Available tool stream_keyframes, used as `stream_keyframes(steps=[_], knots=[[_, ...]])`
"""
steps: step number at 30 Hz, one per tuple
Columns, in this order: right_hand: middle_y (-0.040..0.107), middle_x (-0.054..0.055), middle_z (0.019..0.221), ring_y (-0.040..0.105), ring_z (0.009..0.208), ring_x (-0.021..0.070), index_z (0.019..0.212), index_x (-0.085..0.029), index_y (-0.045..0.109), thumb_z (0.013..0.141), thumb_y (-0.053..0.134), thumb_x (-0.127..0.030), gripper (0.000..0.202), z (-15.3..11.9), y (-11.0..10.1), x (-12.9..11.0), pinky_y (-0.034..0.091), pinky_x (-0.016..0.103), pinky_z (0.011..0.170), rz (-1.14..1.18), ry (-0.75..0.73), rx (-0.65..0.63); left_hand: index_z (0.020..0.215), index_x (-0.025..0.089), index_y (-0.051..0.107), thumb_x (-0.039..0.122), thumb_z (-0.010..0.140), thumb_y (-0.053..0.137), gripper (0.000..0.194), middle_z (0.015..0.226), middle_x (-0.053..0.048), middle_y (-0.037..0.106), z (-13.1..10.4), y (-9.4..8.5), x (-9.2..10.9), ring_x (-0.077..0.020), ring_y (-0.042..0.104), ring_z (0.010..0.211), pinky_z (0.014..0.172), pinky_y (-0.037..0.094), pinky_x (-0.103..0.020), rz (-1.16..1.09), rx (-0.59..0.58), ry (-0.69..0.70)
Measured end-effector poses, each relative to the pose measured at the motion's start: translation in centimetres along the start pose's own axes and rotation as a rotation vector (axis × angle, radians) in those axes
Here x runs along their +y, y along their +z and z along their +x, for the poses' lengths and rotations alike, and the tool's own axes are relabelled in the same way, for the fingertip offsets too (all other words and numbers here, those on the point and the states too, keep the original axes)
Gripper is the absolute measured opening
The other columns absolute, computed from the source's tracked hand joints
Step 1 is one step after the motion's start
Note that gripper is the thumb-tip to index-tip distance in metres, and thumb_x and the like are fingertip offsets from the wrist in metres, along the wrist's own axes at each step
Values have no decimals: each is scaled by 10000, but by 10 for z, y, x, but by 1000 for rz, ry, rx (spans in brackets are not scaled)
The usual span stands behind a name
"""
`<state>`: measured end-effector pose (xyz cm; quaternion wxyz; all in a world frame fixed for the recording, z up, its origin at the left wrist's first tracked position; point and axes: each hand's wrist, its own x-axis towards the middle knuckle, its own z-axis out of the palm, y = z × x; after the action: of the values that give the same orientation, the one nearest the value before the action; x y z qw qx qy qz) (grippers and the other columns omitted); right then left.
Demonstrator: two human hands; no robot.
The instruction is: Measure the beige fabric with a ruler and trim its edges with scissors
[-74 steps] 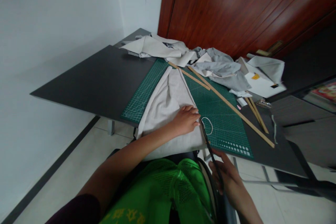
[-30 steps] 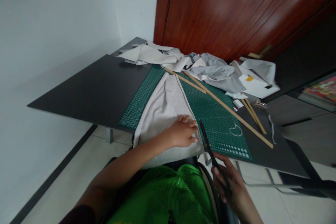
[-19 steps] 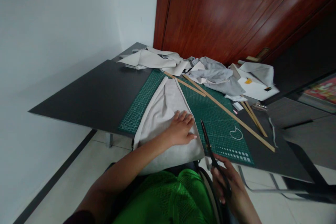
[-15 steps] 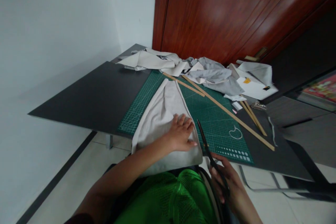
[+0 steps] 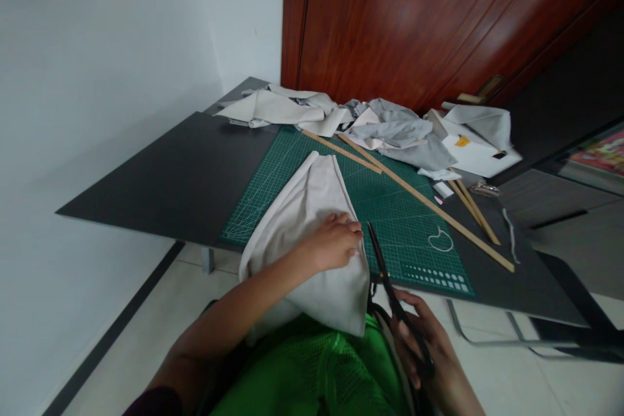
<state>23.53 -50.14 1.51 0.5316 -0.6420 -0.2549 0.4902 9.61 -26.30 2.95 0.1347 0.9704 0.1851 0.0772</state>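
Note:
A light grey piece of fabric (image 5: pixel 297 240), narrow at its far end, lies over the table's front edge and hangs onto my lap. On its right edge rests my left hand (image 5: pixel 336 240), with the fingers curled in and closed on the fabric. My right hand (image 5: pixel 424 338) grips the handles of black scissors (image 5: pixel 385 276) just off the table's front. The blades look shut, point away from me and lie apart from the fabric's right edge. Under the far part of the fabric is a green cutting mat (image 5: pixel 258 188).
Long wooden strips (image 5: pixel 429 201) lie across the mat and the table's right side. Crumpled fabric pieces (image 5: pixel 292 110) and a white box (image 5: pixel 478 153) line the back. A loop of white cord (image 5: pixel 441 244) lies on the dark table (image 5: pixel 160 182). A white wall (image 5: pixel 107 65) stands at left.
My left hand has gone from lying flat with spread fingers to curled on the fabric's edge. The fabric has slid toward me, its near corner lower over my lap. The scissors stay in my right hand.

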Motion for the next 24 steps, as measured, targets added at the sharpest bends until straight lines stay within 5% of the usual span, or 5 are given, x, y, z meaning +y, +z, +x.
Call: stream_keyframes(steps=[7,16,24], knots=[[538,-93,674,296,396,14,1323,-279,583,864,802,-623,614,-11,2,16,284,128,340,9,51,-124,1514,212,560,183,1035,513,482,1591,-55,571,21,30,-35,-241,412,1547,1291,297,-432,-6,93,125],[482,-110,650,321,403,42,1351,-273,576,865,809,-601,631,7,7,16,281,140,322,11,74,-102,1693,198,-81,20,931,422,931,1629,-162,501,21,29,-42,-197,499,1489,1192,432,-367,-216,113,48],[527,-87,661,355,426,49,1232,-261,642,783,895,-550,590,18,5,12,243,131,335,229,132,-8,1596,141,184,147,1045,427,602,1594,-218,496,20,25,-35,-239,496,1486,1206,438,-411,-246,189,-49]])
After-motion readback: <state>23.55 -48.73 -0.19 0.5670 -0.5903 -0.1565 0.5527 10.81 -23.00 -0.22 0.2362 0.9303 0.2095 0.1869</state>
